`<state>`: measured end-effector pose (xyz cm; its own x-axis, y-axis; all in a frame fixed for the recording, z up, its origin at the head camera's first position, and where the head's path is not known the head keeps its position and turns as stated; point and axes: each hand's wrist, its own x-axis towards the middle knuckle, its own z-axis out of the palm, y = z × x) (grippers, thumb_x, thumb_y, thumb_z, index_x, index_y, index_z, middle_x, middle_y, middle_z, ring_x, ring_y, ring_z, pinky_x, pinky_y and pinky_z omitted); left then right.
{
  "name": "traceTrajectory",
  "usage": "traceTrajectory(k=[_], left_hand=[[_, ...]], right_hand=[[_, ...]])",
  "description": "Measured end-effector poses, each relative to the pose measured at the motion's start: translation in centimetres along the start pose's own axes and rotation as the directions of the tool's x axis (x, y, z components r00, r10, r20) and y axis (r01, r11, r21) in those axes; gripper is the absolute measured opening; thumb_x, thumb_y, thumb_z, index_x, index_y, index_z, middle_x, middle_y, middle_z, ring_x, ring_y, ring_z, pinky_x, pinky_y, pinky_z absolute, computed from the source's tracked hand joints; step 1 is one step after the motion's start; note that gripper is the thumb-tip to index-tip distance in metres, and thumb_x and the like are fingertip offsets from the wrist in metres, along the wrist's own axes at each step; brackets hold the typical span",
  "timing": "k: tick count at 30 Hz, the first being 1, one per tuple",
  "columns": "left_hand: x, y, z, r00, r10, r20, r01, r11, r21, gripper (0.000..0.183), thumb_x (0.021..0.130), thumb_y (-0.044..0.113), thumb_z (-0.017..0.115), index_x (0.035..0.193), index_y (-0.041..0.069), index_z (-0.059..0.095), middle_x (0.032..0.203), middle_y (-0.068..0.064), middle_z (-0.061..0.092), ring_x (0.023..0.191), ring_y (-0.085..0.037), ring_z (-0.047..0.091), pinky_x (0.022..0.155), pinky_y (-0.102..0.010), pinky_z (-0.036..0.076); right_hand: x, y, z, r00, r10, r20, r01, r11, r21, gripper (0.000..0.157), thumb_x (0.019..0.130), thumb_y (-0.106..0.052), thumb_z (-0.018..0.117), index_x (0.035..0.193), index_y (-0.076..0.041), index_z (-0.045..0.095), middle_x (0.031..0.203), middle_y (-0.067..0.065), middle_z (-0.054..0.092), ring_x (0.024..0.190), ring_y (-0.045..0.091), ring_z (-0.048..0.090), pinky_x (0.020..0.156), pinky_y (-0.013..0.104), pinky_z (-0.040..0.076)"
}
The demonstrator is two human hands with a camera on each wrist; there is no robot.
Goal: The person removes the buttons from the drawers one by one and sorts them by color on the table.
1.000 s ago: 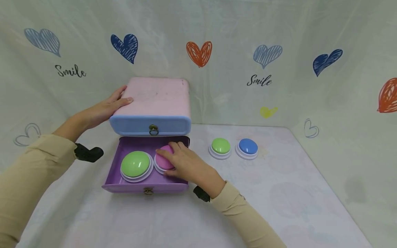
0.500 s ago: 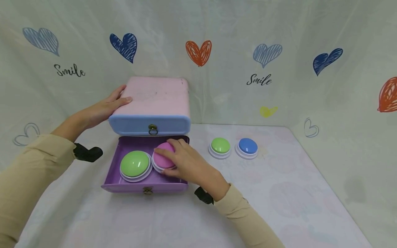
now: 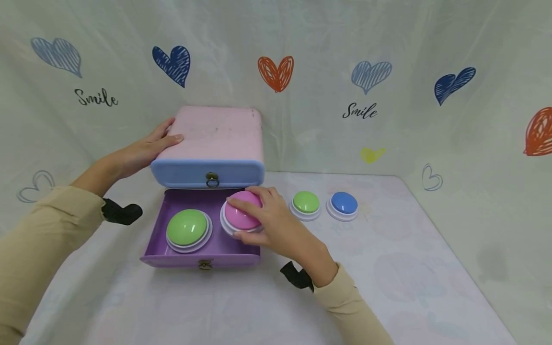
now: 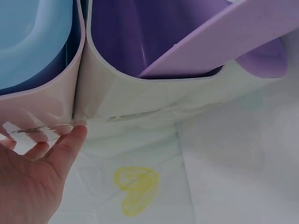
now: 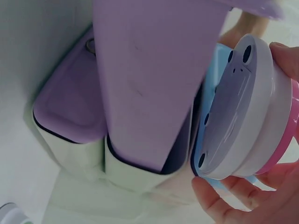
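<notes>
My right hand (image 3: 282, 223) grips a pink push button (image 3: 243, 210) with a round white base, fingers over the far side and thumb at the near side. In the right wrist view, the base's underside (image 5: 229, 116) with its dark round feet shows, off the drawer floor. Beneath lies a pulled-out purple drawer (image 3: 215, 261), where a large green push button (image 3: 187, 227) sits on the left. My left hand (image 3: 148, 148) rests on the left side of the pink-topped drawer cabinet (image 3: 217, 134), thumb on its top edge.
A blue drawer front (image 3: 185, 174) with a ring pull sits above the open drawer; another purple drawer front (image 5: 70, 100) is below it. On the white table (image 3: 366, 287), right of the cabinet, stand a small green button (image 3: 306, 202) and a blue button (image 3: 344, 203).
My right hand has lifted the pink button from the drawer floor and moved it slightly up and right. My left hand has stayed on the cabinet.
</notes>
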<state>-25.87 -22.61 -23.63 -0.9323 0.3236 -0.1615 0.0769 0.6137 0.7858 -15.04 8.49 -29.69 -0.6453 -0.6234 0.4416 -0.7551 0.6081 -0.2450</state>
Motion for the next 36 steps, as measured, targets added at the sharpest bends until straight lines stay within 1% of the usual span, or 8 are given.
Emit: traceTrajectory(k=[3, 6, 14, 19, 26, 31, 36], left_hand=[[0.0, 0.0, 0.0, 1.000, 0.001, 0.002, -0.001, 1.000, -0.003, 0.078, 0.094, 0.056, 0.031, 0.144, 0.034, -0.024, 0.152, -0.002, -0.030, 0.139, -0.038, -0.022, 0.102, -0.073, -0.001], [-0.1, 0.1, 0.0, 1.000, 0.001, 0.001, -0.001, 1.000, -0.001, 0.078, 0.094, 0.056, 0.031, 0.144, 0.033, -0.024, 0.152, -0.001, -0.030, 0.139, -0.038, -0.022, 0.102, -0.073, -0.001], [0.1, 0.2, 0.0, 1.000, -0.012, -0.002, 0.012, 1.000, 0.000, 0.079, 0.093, 0.058, 0.031, 0.144, 0.033, -0.025, 0.152, -0.001, -0.029, 0.139, -0.037, -0.022, 0.103, -0.072, -0.001], [0.0, 0.2, 0.0, 1.000, -0.016, -0.003, 0.016, 1.000, 0.000, 0.080, 0.093, 0.058, 0.031, 0.144, 0.032, -0.025, 0.152, 0.000, -0.029, 0.139, -0.036, -0.023, 0.103, -0.071, -0.002], [0.1, 0.1, -0.1, 1.000, -0.016, -0.004, 0.016, 1.000, 0.004, 0.079, 0.093, 0.058, 0.030, 0.144, 0.033, -0.025, 0.152, 0.000, -0.029, 0.139, -0.037, -0.023, 0.103, -0.072, -0.001], [0.1, 0.1, 0.0, 1.000, -0.018, -0.007, 0.018, 1.000, 0.013, 0.078, 0.093, 0.059, 0.030, 0.143, 0.033, -0.025, 0.152, -0.001, -0.029, 0.139, -0.038, -0.022, 0.102, -0.073, 0.000], [0.1, 0.0, 0.0, 1.000, -0.015, -0.008, 0.015, 1.000, 0.016, 0.078, 0.093, 0.058, 0.030, 0.143, 0.033, -0.025, 0.152, 0.000, -0.029, 0.139, -0.038, -0.023, 0.102, -0.073, -0.001]], right_hand=[[-0.5, 0.3, -0.5, 1.000, 0.023, -0.018, -0.023, 0.999, 0.036, 0.053, 0.080, -0.036, 0.072, 0.129, -0.028, 0.055, 0.131, 0.009, 0.045, 0.118, 0.023, 0.040, 0.086, 0.031, 0.051], [-0.9, 0.7, -1.1, 0.998, 0.038, -0.044, -0.036, 0.998, 0.049, 0.051, 0.079, -0.033, 0.073, 0.127, -0.028, 0.056, 0.131, 0.008, 0.045, 0.118, 0.022, 0.039, 0.085, 0.030, 0.051], [-2.3, 2.8, -2.3, 0.990, 0.093, -0.110, -0.089, 0.995, 0.035, 0.052, 0.075, -0.027, 0.076, 0.125, -0.024, 0.059, 0.131, 0.011, 0.045, 0.118, 0.025, 0.040, 0.084, 0.036, 0.051], [-3.1, 4.3, -3.0, 0.978, 0.159, -0.137, -0.154, 0.987, 0.047, 0.053, 0.075, -0.027, 0.076, 0.125, -0.022, 0.058, 0.132, 0.012, 0.044, 0.120, 0.027, 0.038, 0.086, 0.039, 0.050], [-4.4, 6.5, -4.0, 0.948, 0.276, -0.160, -0.261, 0.959, 0.105, 0.055, 0.076, -0.024, 0.077, 0.127, -0.019, 0.057, 0.133, 0.013, 0.043, 0.121, 0.029, 0.034, 0.086, 0.045, 0.051], [-5.2, 8.2, -4.6, 0.919, 0.352, -0.179, -0.339, 0.935, 0.101, 0.054, 0.077, -0.020, 0.076, 0.127, -0.016, 0.056, 0.134, 0.016, 0.041, 0.121, 0.032, 0.034, 0.087, 0.050, 0.050], [-6.3, 10.2, -5.0, 0.889, 0.401, -0.221, -0.388, 0.916, 0.102, 0.055, 0.076, -0.013, 0.076, 0.127, -0.011, 0.055, 0.135, 0.019, 0.040, 0.123, 0.035, 0.033, 0.087, 0.054, 0.048]])
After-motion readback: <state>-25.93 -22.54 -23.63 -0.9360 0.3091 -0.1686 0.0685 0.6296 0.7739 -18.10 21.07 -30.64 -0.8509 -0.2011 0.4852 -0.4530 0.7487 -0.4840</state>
